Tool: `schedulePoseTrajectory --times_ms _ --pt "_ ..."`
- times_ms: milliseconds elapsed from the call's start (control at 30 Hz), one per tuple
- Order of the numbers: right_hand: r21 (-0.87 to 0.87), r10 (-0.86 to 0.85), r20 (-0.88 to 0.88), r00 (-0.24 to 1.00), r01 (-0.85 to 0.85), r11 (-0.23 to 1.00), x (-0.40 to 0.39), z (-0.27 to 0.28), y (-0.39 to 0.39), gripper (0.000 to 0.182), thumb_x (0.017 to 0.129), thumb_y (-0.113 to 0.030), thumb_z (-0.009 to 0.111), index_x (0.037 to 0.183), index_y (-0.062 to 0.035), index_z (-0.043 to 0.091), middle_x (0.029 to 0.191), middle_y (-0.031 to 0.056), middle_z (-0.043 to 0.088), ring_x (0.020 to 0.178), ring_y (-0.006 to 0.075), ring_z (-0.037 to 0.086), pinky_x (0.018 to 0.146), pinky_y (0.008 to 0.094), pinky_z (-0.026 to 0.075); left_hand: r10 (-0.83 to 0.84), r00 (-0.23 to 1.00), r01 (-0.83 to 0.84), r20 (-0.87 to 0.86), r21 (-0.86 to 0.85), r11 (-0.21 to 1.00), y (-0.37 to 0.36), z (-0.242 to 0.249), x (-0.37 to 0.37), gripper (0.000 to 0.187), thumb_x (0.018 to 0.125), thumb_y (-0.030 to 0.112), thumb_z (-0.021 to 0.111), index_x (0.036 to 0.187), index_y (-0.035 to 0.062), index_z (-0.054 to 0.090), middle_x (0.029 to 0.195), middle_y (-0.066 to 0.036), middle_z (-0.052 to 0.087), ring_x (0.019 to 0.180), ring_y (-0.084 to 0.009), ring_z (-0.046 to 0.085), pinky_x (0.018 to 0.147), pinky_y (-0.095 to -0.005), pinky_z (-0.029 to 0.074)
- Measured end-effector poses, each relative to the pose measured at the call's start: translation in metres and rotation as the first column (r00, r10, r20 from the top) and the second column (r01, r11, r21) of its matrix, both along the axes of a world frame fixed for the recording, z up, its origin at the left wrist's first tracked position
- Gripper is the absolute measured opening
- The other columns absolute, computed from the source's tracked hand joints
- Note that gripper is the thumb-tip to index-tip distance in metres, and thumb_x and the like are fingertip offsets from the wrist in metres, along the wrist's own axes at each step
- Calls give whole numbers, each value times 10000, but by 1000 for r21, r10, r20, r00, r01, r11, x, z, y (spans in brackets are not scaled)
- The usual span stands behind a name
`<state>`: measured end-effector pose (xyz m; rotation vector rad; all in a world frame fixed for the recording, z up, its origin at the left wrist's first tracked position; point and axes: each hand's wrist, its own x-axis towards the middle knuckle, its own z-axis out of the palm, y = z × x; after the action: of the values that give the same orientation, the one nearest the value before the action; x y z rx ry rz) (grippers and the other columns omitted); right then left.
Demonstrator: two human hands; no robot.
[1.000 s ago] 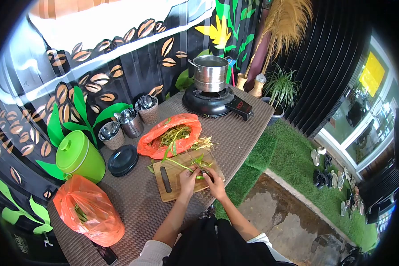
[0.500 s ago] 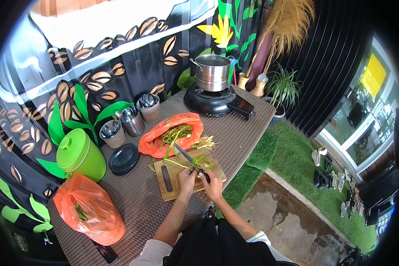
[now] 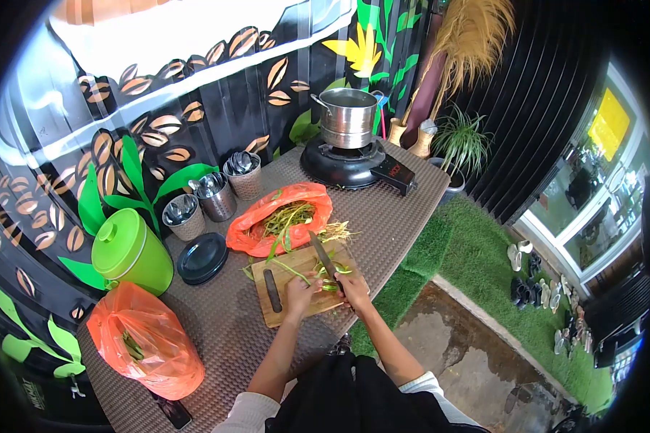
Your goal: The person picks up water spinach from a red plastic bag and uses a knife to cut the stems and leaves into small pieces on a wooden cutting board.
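My left hand is closed on a long green stem above the wooden cutting board. The knife has its handle in my right hand, its blade pointing up and away over the board. Cut green pieces lie between my two hands. Just beyond the board, an open orange bag holds more green stems, and a bundle of pale stem ends sticks out on its right side.
A pot stands on a black stove at the back of the table. Further left are cutlery cups, dark plates, a green canister, a tied orange bag and a phone.
The knife and my right hand have moved slightly right, away from the stem. My left hand has shifted a little left, so my hands are further apart.
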<state>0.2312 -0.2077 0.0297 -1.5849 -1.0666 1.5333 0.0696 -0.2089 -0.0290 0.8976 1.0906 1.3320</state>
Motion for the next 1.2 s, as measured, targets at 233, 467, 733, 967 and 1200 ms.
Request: schedulePoseTrajectory --times_ms 233,467,733,967,1200 --pt "218 -38 -145 989 69 973 -13 -10 -16 193 806 -220 697 779 -32 662 504 -33 471 380 55 402 337 235 297 -47 997 53 68 -81 995 -6 17 5 283 839 82 658 1090 -17 572 931 -96 656 847 -141 632 734 -254 517" --pt "224 -90 -216 972 139 965 -8 -11 -15 154 815 -187 692 803 -35 671 498 -38 470 367 43 393 321 230 283 -105 994 105 8 -59 993 -6 23 5 306 856 120 649 1124 -8 573 960 -88 661 859 -128 625 701 -235 493" --pt "186 -118 -272 955 172 967 -6 -14 -15 160 806 -185 707 777 -36 655 490 -44 452 354 48 379 320 232 289 -64 998 65 21 -13 998 -5 33 11 306 906 199 588 1134 -4 572 999 -88 657 867 -107 609 712 -224 473" --pt "312 -84 -133 988 122 942 16 -20 -19 154 801 -157 711 822 -30 626 525 -66 437 409 33 367 373 210 255 141 865 -131 482 -54 990 10 25 -4 280 940 150 516 1162 -19 537 965 -75 608 879 -147 595 761 -255 492" --pt "628 -88 262 961 -100 771 15 -22 -23 291 884 -318 608 877 -27 604 543 -39 454 429 55 398 404 219 305 126 846 -180 518 56 982 5 56 11 347 923 109 538 1239 -25 488 1019 -79 603 882 -144 585 775 -254 479"
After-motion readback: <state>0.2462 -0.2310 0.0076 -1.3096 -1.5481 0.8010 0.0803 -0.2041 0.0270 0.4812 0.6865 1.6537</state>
